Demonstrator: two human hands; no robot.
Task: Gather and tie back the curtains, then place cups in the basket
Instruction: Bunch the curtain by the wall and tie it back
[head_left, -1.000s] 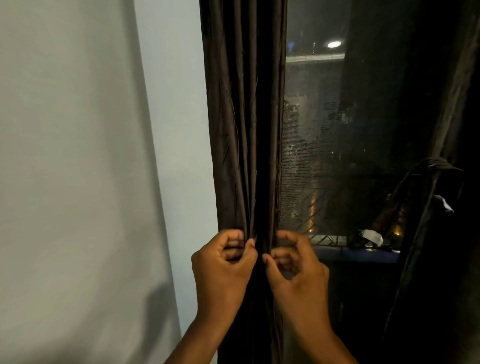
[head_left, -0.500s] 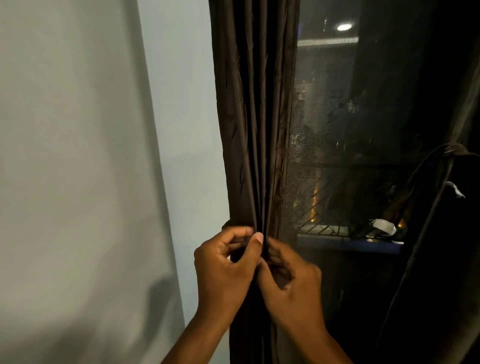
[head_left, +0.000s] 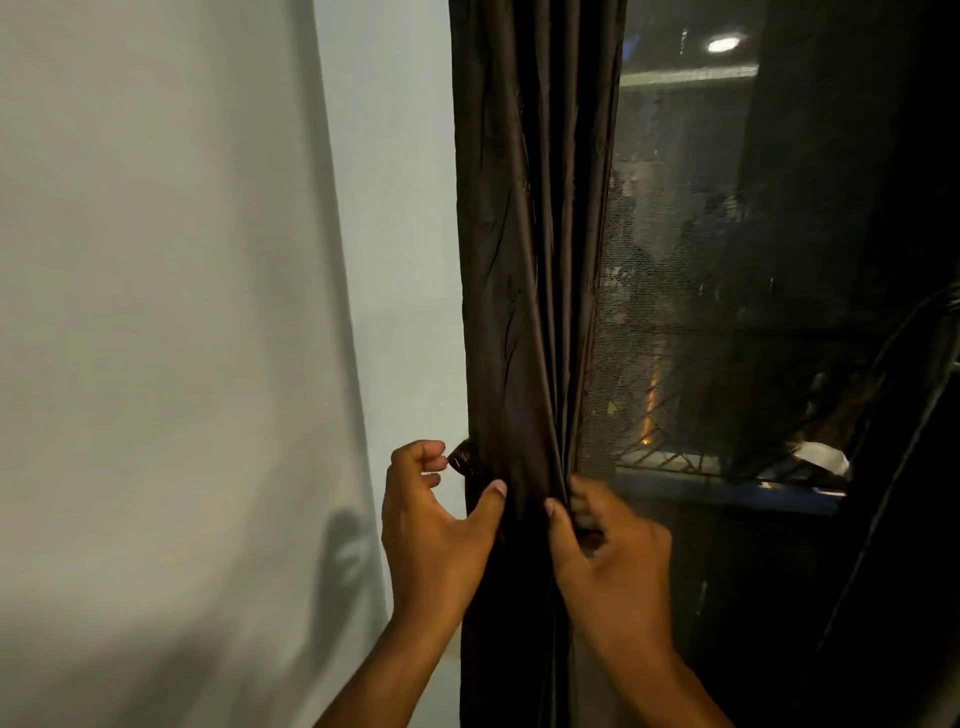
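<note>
Gathering was the step in hand: the dark curtain (head_left: 524, 270) hung bunched into narrow folds between the pale wall (head_left: 395, 208) and the meshed window (head_left: 675, 312), and both hands worked at it low down. The right hand (head_left: 605, 551) pinched the curtain's window-side edge between thumb and curled fingers, holding the folds together. The left hand (head_left: 434, 525) was half spread, its thumb pressed on the front of the bunch while its fingertips touched a small dark tie-back (head_left: 463, 461) that poked out at the wall side (whether it was a loop of band or a fixed hook could not be told). Tying looked not yet done, since nothing was seen wrapped round the cloth. The next move, by this judgement, called for the left hand to draw that tie-back across the front while the right kept the bundle tight. No cups or basket were in view
</note>
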